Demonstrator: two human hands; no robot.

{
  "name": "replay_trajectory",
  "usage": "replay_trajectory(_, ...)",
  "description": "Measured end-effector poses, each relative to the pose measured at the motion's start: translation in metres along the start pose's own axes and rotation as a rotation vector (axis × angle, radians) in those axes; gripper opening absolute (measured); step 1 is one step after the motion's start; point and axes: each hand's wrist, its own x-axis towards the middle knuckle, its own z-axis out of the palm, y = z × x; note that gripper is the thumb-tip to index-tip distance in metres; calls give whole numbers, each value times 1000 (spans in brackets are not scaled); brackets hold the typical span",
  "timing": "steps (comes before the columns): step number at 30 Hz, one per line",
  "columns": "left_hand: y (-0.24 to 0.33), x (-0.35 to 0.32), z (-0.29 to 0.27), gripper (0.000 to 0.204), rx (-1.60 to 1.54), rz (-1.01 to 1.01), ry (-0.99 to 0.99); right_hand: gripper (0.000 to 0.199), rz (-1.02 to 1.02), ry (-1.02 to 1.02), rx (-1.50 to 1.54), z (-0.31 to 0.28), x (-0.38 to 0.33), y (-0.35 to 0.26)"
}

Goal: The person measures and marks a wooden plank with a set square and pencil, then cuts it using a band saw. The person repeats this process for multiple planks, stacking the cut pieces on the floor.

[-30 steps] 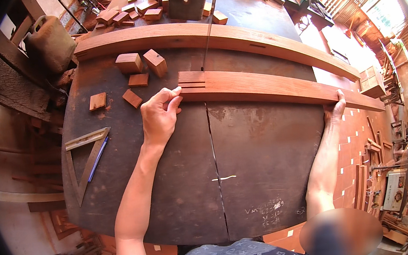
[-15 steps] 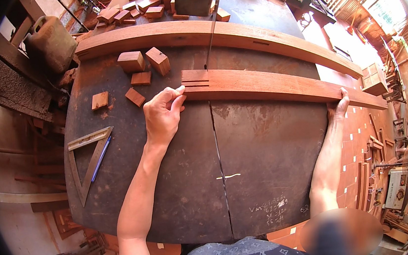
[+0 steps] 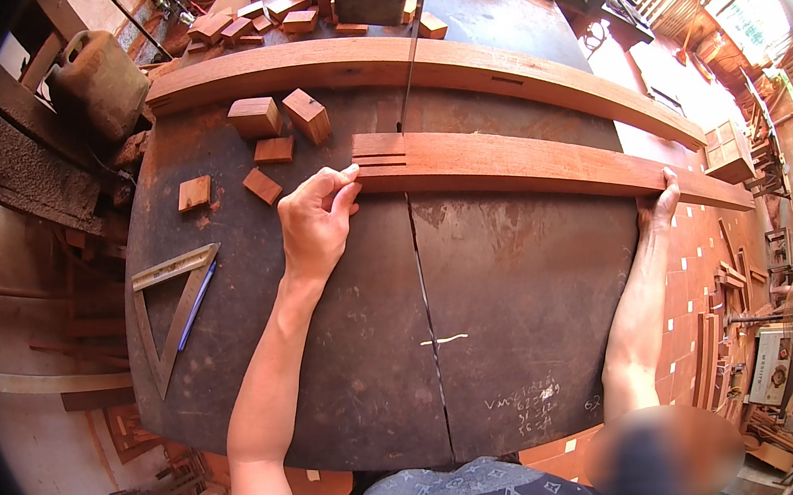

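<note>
A long reddish wooden beam (image 3: 523,159) lies across the dark saw table, with parallel slots cut into its left end. My left hand (image 3: 317,222) pinches the near corner of that slotted end between thumb and fingers. Farther right, my right hand (image 3: 660,202) grips the beam from its near side, the thumb on top and the other fingers mostly hidden. The thin upright bandsaw blade (image 3: 410,67) stands at the beam's far edge, close to the inner ends of the slots.
A second long beam (image 3: 319,65) lies behind. Small wooden blocks (image 3: 255,118) sit left of the blade, with several more offcuts (image 3: 289,7) at the back. A triangular set square (image 3: 154,316) and a blue pen (image 3: 196,309) rest at the table's left. A jerrycan (image 3: 97,86) stands beyond.
Almost nothing differs. Both hands keep their places on the beam, and the beam has shifted at most very slightly.
</note>
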Motion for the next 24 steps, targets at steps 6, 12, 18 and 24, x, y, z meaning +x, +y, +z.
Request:
replay_trajectory(6,0,1,1,4,-16,-3,11,52,-6,28,-8,-1,1,1)
replay_trajectory(12,1,1,2,4,-19,3,18,50,-15,-17,29,-1,0,-1)
replay_trajectory(18,1,1,2,5,-12,-4,21,49,-25,6,39,3,-5,0)
replay_trajectory(24,-1,1,1,4,-12,8,17,49,-24,8,21,-1,-2,-1)
